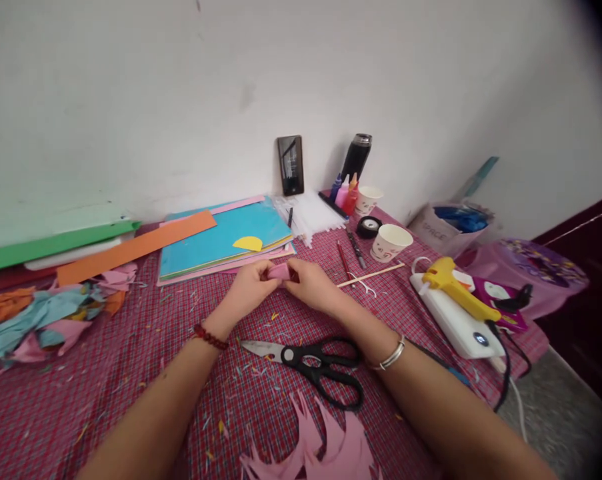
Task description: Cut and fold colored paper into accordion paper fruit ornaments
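My left hand (248, 288) and my right hand (311, 283) meet over the middle of the table, both pinched on a small pink paper piece (279, 271) held between their fingertips. A red bead bracelet is on my left wrist and a silver bangle on my right. Black-handled scissors (311, 360) lie shut on the red checked tablecloth (131, 373) just below my wrists. A cut pink paper shape with pointed fringes (325, 447) lies at the near edge.
A stack of coloured paper sheets (225, 240) lies behind my hands, with paper scraps (45, 313) at the left. On the right are a yellow glue gun (455, 287), two paper cups (388, 241), glue bottles (345, 192), a black flask (357, 157) and a phone (290, 165) against the wall.
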The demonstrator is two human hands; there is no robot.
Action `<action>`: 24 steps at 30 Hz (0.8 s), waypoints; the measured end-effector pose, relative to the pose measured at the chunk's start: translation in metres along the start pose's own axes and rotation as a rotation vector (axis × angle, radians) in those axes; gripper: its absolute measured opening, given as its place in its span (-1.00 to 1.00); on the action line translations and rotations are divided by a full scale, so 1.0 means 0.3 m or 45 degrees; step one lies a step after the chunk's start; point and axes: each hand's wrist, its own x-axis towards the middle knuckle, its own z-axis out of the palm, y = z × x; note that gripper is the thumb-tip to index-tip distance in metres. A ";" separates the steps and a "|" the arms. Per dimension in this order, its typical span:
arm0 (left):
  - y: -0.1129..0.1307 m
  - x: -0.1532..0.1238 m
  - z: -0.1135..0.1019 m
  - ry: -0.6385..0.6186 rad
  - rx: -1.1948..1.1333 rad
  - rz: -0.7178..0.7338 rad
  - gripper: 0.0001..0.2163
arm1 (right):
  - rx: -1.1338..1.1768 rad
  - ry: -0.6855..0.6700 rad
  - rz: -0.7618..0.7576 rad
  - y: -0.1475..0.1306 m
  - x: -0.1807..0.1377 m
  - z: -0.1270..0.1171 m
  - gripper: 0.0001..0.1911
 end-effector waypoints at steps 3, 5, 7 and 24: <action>0.001 -0.006 0.004 0.046 0.010 -0.002 -0.93 | 0.061 0.031 -0.013 0.010 -0.001 0.008 -0.92; 0.000 -0.008 0.009 0.061 -0.004 0.004 -0.94 | 0.104 0.052 -0.006 0.013 -0.002 0.011 -0.88; -0.007 -0.008 0.018 0.066 -0.024 0.000 -0.95 | 0.167 0.056 0.020 0.015 -0.002 0.015 -0.86; 0.076 -0.030 -0.057 -0.084 0.540 0.165 -0.86 | 0.376 0.001 -0.052 0.040 -0.015 -0.036 -0.94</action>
